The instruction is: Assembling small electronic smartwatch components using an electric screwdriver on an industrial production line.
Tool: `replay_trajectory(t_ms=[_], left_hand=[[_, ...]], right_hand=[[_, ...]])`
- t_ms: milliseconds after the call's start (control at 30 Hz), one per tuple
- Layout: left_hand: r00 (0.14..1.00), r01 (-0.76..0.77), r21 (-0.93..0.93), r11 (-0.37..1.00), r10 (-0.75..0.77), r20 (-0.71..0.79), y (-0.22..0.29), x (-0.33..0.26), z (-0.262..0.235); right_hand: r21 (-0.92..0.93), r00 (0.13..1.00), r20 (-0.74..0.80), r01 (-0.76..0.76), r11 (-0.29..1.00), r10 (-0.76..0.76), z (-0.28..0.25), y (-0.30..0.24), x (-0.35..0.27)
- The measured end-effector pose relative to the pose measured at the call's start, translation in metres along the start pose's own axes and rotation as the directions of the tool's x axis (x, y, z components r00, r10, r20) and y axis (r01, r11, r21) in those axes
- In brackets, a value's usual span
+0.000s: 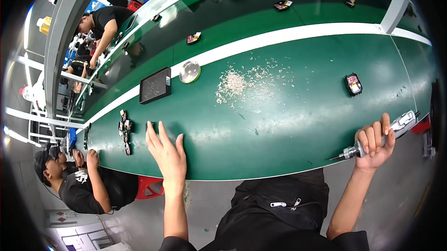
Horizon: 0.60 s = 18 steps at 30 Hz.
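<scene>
My left hand [167, 157] is over the near left part of the green table [279, 158], its fingers stretched out and holding nothing. Closed around an electric screwdriver [401, 125] is my right hand [374, 144], at the table's right front. The tool's thin bit points left, just above the front edge. Beyond my right hand lies a small black device [353, 84] with a red and white inside. A loose heap of tiny pale pieces, perhaps screws [233, 83], spreads across the middle of the table. To the left of my left hand sits a row of several similar black devices [125, 132].
A black tray [156, 85] and a round shallow dish [190, 72] stand at the back left. Past a white rail [260, 38], a dark green belt carries more devices [282, 5]. A co-worker [84, 185] sits at the left; another person [104, 22] leans in across the belt.
</scene>
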<state>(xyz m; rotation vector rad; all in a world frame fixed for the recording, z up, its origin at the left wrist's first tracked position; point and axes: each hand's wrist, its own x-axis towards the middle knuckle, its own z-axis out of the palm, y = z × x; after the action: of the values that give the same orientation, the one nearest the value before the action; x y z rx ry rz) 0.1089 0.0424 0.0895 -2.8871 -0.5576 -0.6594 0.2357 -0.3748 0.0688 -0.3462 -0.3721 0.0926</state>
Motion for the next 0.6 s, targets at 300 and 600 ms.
replay_trajectory(t_ms=[300,600], left_hand=[[0.924,-0.358,-0.321,0.877,0.381,0.012,0.057,0.061,0.021],[0.704,-0.682,-0.181,0.708,0.703,0.097,0.052,0.079,0.024]], right_hand=[[0.035,0.986,-0.169,0.007,0.999,0.000,-0.003,0.005,-0.010],[0.037,0.976,-0.216,-0.012,0.999,0.020,-0.001,0.000,-0.015]])
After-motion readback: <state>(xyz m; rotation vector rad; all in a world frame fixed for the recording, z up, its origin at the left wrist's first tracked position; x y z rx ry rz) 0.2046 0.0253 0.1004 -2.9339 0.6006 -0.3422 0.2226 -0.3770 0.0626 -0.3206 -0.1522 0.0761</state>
